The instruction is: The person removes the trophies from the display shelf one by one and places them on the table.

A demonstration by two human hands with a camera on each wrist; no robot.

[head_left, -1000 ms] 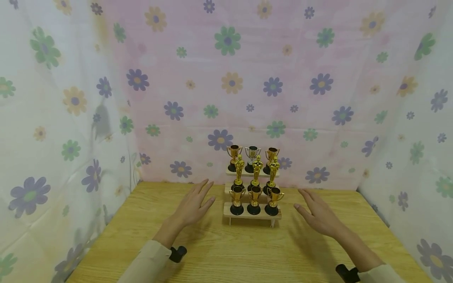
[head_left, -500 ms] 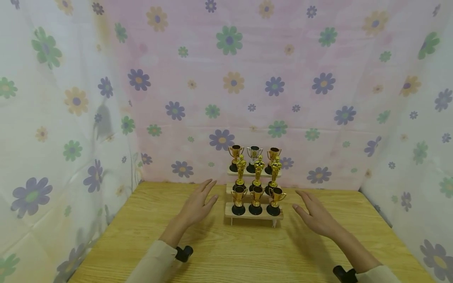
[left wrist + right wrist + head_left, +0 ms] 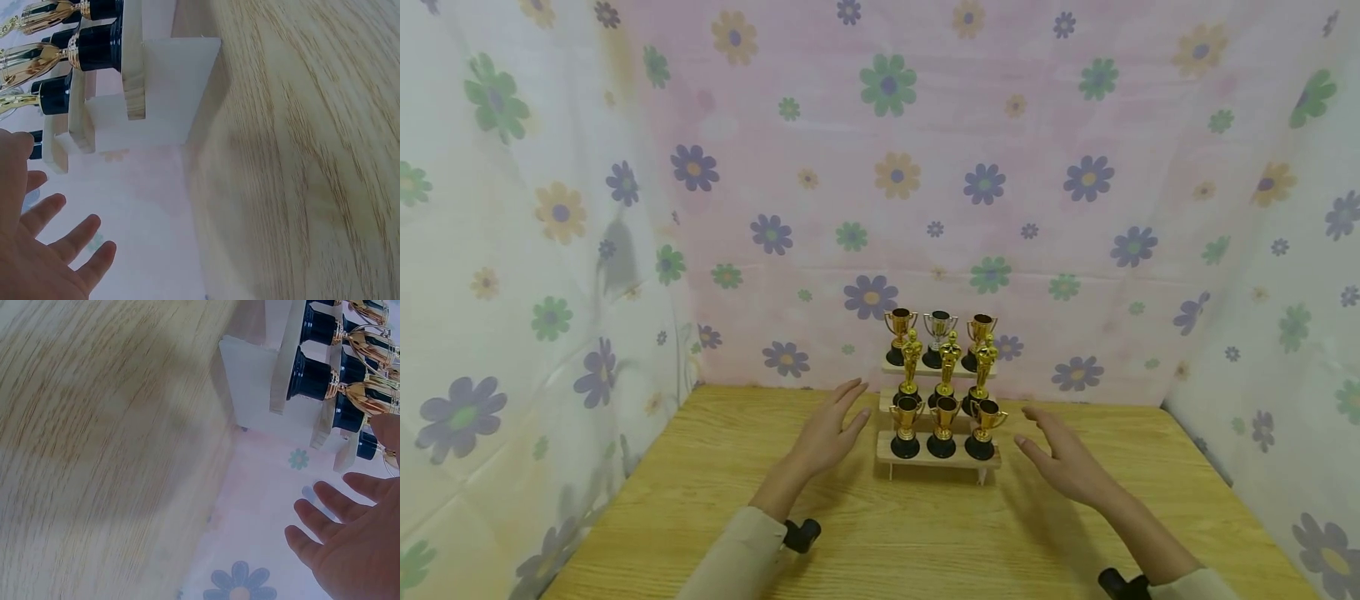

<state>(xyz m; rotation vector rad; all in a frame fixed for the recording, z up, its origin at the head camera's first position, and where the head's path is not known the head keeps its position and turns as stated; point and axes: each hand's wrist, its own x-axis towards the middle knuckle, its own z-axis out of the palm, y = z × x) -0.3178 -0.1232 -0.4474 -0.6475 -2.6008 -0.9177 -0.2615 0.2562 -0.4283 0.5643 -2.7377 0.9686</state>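
A small three-step wooden stand [image 3: 891, 454] holds miniature trophies. Three gold cups [image 3: 944, 414] on black bases line the front step, the right one turned slightly. Gold figure statuettes [image 3: 950, 358] fill the middle step. At the top, a silver cup [image 3: 938, 327] stands between two gold cups. Left of the stand hovers my left hand [image 3: 827, 435], fingers extended and holding nothing; the left wrist view shows its spread fingers [image 3: 80, 237] apart from the stand. On the other side, my right hand [image 3: 1066, 458] is likewise empty, its fingers [image 3: 315, 519] spread in the right wrist view.
The stand is on a wood-grain table [image 3: 910, 542], near its back edge. Flower-printed cloth [image 3: 820, 108] hangs behind and along both sides. A black wrist device [image 3: 802, 535] shows at the left sleeve, another [image 3: 1122, 583] at the right.
Both hands have drawn a little closer to the stand, the left moving rightward and the right moving leftward. The trophies and stand keep their places; the head view has shifted slightly.
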